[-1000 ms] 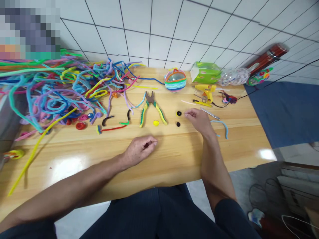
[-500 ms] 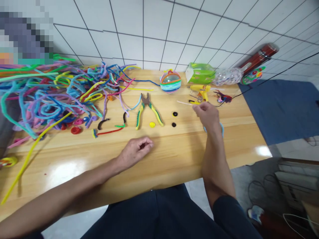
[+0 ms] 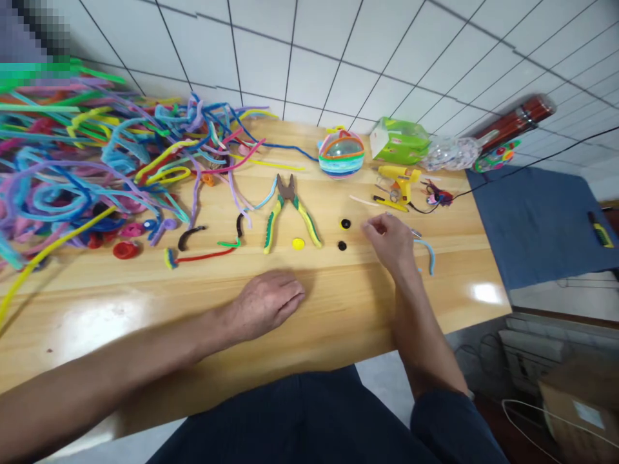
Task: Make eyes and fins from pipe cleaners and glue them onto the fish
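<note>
1. Right hand. Its fingers are bent, the tips drawn together with the thumb; whether a small piece is pinched between them is too fine to make out.
2. Left hand. Its fingers are folded in over the desk; anything beneath them is hidden. The forearm lies along the near edge, probably for steadiness.
3. Black buttons, 2 in number: the upper button, edged with yellow, and the lower button lie just left of the right fingers. A yellow button lies beyond the left fingers. The spacing presumably keeps each easy to pick up.
4. Pliers, spread, lie beyond the left fingers, handles toward the person, probably for ready grasping. They stand between these fingers and the striped ball.
5. Glue gun and yellow knife, beyond the right fingers; the gun's cord trails right, a possible snag.
6. Blue strip, right of the right fingers, partly masked by the hand.
7. Heap of fuzzy stems, well left of the left fingers, its tangled strands crowding that side.
</note>
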Available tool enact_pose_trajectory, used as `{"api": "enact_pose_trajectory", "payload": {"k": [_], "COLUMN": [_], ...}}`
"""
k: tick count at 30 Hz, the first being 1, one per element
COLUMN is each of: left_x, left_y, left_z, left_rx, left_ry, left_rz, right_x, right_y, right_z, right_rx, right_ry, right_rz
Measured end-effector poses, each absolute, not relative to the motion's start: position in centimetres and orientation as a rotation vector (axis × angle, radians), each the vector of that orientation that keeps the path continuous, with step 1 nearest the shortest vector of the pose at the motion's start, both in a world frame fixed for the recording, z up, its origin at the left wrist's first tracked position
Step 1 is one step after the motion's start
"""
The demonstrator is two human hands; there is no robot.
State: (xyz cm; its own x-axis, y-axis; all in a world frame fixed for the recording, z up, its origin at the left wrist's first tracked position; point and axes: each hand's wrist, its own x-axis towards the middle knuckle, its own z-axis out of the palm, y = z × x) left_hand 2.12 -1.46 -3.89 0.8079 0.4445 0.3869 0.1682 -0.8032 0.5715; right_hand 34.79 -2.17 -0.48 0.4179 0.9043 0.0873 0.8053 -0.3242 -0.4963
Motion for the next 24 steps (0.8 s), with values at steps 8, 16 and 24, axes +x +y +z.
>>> {"api": "enact_pose_trajectory", "payload": {"k": [8,16,24], "left_x": [1.9,2.0,1.9], "left_y": [-1.4,-1.1,-1.2], "left_z": [-4.6,-5.0,-5.3], "left_rx": [2.443,2.401,2.403], "left_ry": [0.389,0.416,0.397], "left_rz": [0.770,0.824,0.833], "right_x": [29.8,33.3,34.8], "right_y": [-1.4,-1.9,-3.1], "right_z": [-2.2,3.8,10.8], "right_rx": [-2.440,-1.949,-1.585], "right_ry": [-1.407,-1.192,-1.211], "right_rz": [0.325,0.525,0.320]}}
